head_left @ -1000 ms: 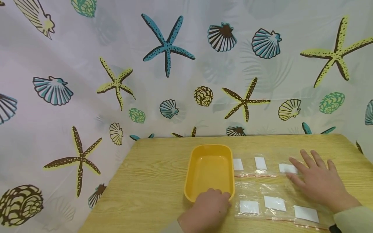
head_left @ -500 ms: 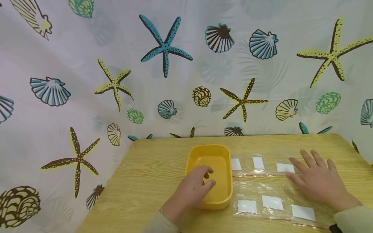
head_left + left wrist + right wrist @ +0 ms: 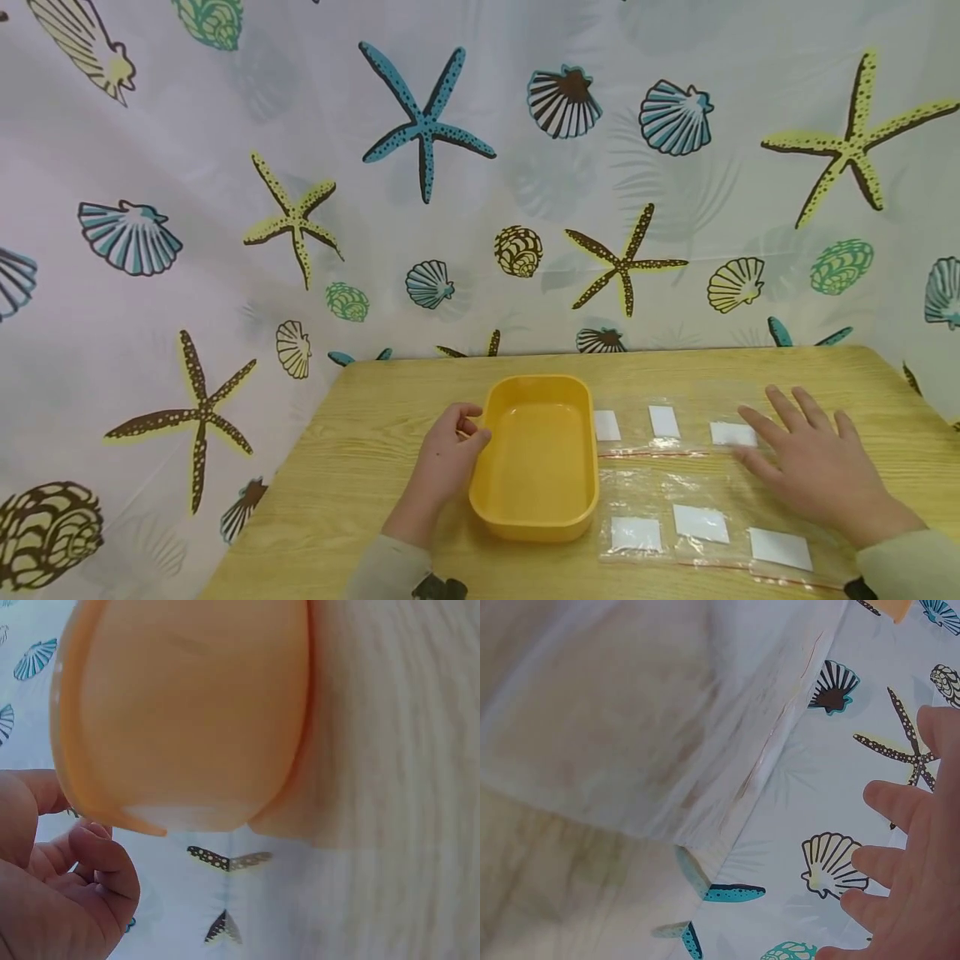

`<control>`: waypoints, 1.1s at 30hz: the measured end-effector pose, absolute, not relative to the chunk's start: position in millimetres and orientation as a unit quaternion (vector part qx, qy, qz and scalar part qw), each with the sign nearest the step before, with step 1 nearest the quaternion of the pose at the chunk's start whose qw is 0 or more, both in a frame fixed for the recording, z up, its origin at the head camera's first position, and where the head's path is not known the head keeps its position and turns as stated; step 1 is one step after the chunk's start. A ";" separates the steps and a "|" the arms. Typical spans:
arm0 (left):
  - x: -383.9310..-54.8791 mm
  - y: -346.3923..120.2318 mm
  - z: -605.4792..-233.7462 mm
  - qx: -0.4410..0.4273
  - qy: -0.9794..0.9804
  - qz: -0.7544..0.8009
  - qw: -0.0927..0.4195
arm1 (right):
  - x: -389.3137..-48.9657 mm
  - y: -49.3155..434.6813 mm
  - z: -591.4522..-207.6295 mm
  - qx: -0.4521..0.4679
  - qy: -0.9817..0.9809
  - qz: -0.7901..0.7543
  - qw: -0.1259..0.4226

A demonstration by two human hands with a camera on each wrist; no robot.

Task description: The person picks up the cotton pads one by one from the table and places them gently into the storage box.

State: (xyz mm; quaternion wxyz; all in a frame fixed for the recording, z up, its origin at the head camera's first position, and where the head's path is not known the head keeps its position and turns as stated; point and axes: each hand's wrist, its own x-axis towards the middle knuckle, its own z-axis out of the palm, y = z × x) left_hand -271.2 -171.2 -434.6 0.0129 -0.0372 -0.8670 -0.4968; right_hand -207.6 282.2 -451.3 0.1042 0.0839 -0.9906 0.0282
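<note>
The yellow tray [image 3: 537,458] lies lengthwise just right of the left hand [image 3: 447,450], fingers [image 3: 467,414] loosely curled, grasping nothing; right hand [image 3: 813,467] lies flat on the clear bags [image 3: 675,500]

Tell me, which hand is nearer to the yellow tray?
Left. The left hand is at the yellow tray, fingers curled beside its left rim. The right hand lies flat on the clear bags, apart from the tray.

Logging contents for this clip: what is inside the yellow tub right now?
The yellow tub shows a bare floor with nothing inside. The left hand sits outside its left rim. Its near wall hides only a thin strip of the floor.
</note>
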 end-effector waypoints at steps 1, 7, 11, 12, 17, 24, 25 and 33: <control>-272.1 -172.2 -435.8 -0.032 -0.865 -0.501 0.008 | -207.8 282.2 -451.4 0.084 -0.991 0.028 0.104; -276.1 -176.7 -445.1 -0.006 -0.850 -0.525 -0.034 | -206.8 280.0 -449.5 0.090 -0.990 0.042 0.102; -277.8 -179.7 -452.8 -0.007 -0.830 -0.555 -0.060 | -205.5 278.4 -448.1 0.095 -0.989 0.050 0.102; -278.3 -180.4 -455.1 -0.009 -0.821 -0.567 -0.067 | -205.6 278.1 -447.8 0.096 -0.989 0.052 0.102; -280.8 -183.4 -468.0 -0.008 -0.749 -0.654 -0.104 | -207.5 275.7 -446.2 0.097 -0.989 0.057 0.099; -282.8 -186.5 -479.6 -0.024 -0.668 -0.732 -0.132 | -209.9 267.8 -446.9 0.112 -0.987 0.064 0.095; -282.8 -186.7 -480.6 -0.027 -0.665 -0.735 -0.131 | -210.2 265.8 -447.0 0.116 -0.987 0.066 0.095; -283.6 -189.7 -486.6 -0.045 -0.652 -0.747 -0.124 | -217.4 253.5 -445.1 0.136 -0.983 0.067 0.099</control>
